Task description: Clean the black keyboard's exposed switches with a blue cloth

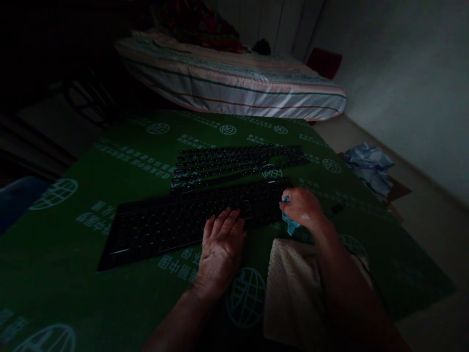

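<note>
A black keyboard base [146, 227] lies at a slant across the green table. My left hand [223, 239] rests on its front edge, fingers stretched over the surface and holding nothing. At the keyboard's right end, my right hand [302, 205] is closed around a small blue cloth [291, 226], part of which hangs below the fingers. Behind the base, rows of loose black keycaps [227, 160] are laid out in keyboard order. A beige cloth [289, 288] lies in front of my right hand, partly hidden by my forearm.
The green tabletop [120, 298] carries white globe prints and lettering. A dark cable plug [337, 208] lies to the right. Beyond the table stands a bed [238, 90] with striped bedding. Crumpled plastic [368, 166] sits on the floor at right, and a chair [88, 98] at left.
</note>
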The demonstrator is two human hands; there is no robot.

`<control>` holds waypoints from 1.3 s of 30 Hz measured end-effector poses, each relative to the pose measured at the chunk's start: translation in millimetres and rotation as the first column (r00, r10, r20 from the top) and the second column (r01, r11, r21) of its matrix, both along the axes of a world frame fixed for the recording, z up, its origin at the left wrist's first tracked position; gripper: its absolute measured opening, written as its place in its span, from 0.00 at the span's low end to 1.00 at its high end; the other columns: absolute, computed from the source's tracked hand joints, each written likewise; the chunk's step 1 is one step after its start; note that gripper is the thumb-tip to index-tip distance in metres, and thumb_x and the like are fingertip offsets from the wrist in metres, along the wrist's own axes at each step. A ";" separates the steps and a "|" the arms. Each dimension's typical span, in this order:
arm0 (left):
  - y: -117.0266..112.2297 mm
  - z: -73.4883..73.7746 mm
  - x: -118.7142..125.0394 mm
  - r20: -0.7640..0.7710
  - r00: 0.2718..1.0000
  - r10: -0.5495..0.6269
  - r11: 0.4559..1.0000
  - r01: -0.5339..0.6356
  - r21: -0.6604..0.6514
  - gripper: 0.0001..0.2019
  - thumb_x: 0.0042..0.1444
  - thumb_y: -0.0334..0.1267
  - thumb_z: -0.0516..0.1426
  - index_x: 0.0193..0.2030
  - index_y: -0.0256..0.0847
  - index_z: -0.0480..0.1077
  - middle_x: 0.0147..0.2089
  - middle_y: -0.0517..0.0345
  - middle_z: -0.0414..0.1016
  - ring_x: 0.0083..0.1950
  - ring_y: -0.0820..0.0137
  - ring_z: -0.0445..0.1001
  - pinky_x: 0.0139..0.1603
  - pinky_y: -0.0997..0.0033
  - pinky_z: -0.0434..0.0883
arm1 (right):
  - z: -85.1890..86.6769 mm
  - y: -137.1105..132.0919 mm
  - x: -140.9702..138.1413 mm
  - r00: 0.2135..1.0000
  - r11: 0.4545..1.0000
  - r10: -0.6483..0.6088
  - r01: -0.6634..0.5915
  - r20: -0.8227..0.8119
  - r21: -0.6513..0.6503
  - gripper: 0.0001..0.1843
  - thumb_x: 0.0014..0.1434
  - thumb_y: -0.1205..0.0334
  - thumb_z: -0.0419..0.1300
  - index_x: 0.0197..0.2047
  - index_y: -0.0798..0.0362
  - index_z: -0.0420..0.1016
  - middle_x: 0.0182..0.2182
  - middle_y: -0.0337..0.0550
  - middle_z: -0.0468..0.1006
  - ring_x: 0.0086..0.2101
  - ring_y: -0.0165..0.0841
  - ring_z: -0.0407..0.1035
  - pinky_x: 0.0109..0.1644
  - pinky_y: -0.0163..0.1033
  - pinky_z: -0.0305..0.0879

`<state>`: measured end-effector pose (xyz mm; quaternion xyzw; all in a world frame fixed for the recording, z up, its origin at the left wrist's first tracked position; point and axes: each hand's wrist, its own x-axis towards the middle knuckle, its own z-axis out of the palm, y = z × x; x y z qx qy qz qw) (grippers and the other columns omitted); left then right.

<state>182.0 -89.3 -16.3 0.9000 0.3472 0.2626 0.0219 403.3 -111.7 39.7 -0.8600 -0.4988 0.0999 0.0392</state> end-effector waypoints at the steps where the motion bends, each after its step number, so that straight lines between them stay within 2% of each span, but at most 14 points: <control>1: -0.2 0.0 0.0 -0.005 1.000 0.000 1.000 0.000 -0.005 0.12 0.61 0.32 0.51 0.49 0.39 0.71 0.57 0.49 0.70 0.59 0.56 0.65 0.59 0.49 0.61 | 0.0 -0.7 1.4 1.000 1.000 0.006 -0.006 -0.016 0.002 0.10 0.49 0.61 0.58 0.34 0.49 0.79 0.32 0.43 0.81 0.34 0.33 0.73 0.30 0.32 0.58; 5: 0.0 -1.1 0.6 -0.013 1.000 0.011 1.000 -0.011 -0.015 0.12 0.61 0.32 0.51 0.48 0.40 0.72 0.57 0.50 0.70 0.59 0.57 0.66 0.59 0.50 0.61 | 0.5 -1.8 3.1 0.999 0.999 -0.028 0.029 -0.036 0.042 0.10 0.50 0.61 0.57 0.33 0.49 0.79 0.29 0.42 0.80 0.30 0.32 0.72 0.29 0.33 0.57; 9: 0.9 -3.0 1.4 -0.009 1.000 0.009 1.000 -0.009 0.021 0.11 0.61 0.33 0.52 0.48 0.39 0.71 0.56 0.50 0.71 0.58 0.57 0.66 0.58 0.50 0.61 | -0.3 -0.9 1.4 1.000 0.999 -0.011 0.011 -0.005 0.038 0.11 0.50 0.61 0.57 0.34 0.49 0.80 0.30 0.44 0.81 0.31 0.34 0.73 0.30 0.34 0.58; 12: 1.1 -3.3 1.3 -0.003 1.000 0.012 1.000 -0.012 0.018 0.10 0.61 0.33 0.52 0.47 0.39 0.71 0.56 0.50 0.71 0.58 0.57 0.66 0.58 0.50 0.61 | -1.0 -3.4 5.9 0.997 0.999 0.029 -0.026 -0.072 0.038 0.10 0.48 0.63 0.58 0.33 0.49 0.80 0.29 0.42 0.80 0.30 0.33 0.72 0.30 0.33 0.59; 16: 0.5 -2.2 1.0 -0.008 1.000 0.009 1.000 -0.009 -0.015 0.11 0.61 0.33 0.52 0.48 0.40 0.71 0.57 0.50 0.70 0.59 0.56 0.65 0.59 0.50 0.60 | -2.3 -8.4 11.1 0.990 0.995 0.016 -0.002 -0.138 0.101 0.09 0.50 0.63 0.58 0.33 0.49 0.80 0.25 0.39 0.78 0.26 0.30 0.70 0.28 0.32 0.57; 20: 0.2 -1.7 1.0 -0.007 1.000 0.012 1.000 -0.012 -0.011 0.12 0.61 0.33 0.51 0.49 0.40 0.71 0.57 0.50 0.70 0.59 0.57 0.65 0.59 0.50 0.60 | -2.5 -7.7 4.3 0.991 0.990 0.098 -0.087 -0.091 0.113 0.09 0.52 0.61 0.57 0.33 0.47 0.80 0.26 0.38 0.79 0.28 0.31 0.71 0.29 0.32 0.57; 25: -0.7 -0.5 0.8 -0.005 1.000 0.011 1.000 -0.011 -0.018 0.12 0.62 0.32 0.51 0.49 0.41 0.71 0.57 0.50 0.70 0.60 0.57 0.65 0.60 0.50 0.60 | 0.0 -5.5 -0.4 0.995 0.995 0.086 -0.088 0.040 0.044 0.10 0.51 0.61 0.57 0.34 0.46 0.81 0.28 0.41 0.81 0.31 0.33 0.73 0.31 0.33 0.57; 30: -0.2 0.0 0.9 -0.007 1.000 0.006 1.000 -0.006 -0.012 0.12 0.62 0.33 0.51 0.49 0.40 0.71 0.57 0.50 0.70 0.60 0.57 0.65 0.60 0.50 0.60 | -1.1 -6.9 1.4 0.992 0.988 0.128 -0.129 0.018 0.082 0.11 0.53 0.61 0.56 0.35 0.46 0.80 0.27 0.39 0.80 0.29 0.31 0.71 0.31 0.33 0.56; 35: 1.4 -2.2 1.6 -0.001 1.000 0.010 1.000 -0.010 -0.007 0.12 0.61 0.33 0.51 0.48 0.39 0.71 0.57 0.50 0.70 0.59 0.56 0.66 0.59 0.50 0.61 | -1.9 -7.0 3.5 0.989 0.988 0.144 -0.145 0.028 0.056 0.10 0.53 0.63 0.56 0.32 0.48 0.80 0.27 0.40 0.80 0.30 0.31 0.72 0.30 0.33 0.56; 39: 1.0 -2.3 1.4 -0.006 1.000 0.010 1.000 -0.010 -0.024 0.12 0.61 0.33 0.52 0.48 0.40 0.71 0.57 0.50 0.70 0.60 0.57 0.65 0.59 0.50 0.60 | -2.6 -6.7 2.7 0.991 0.988 0.134 -0.135 0.017 0.080 0.12 0.54 0.63 0.55 0.37 0.48 0.79 0.30 0.41 0.81 0.31 0.32 0.72 0.33 0.33 0.58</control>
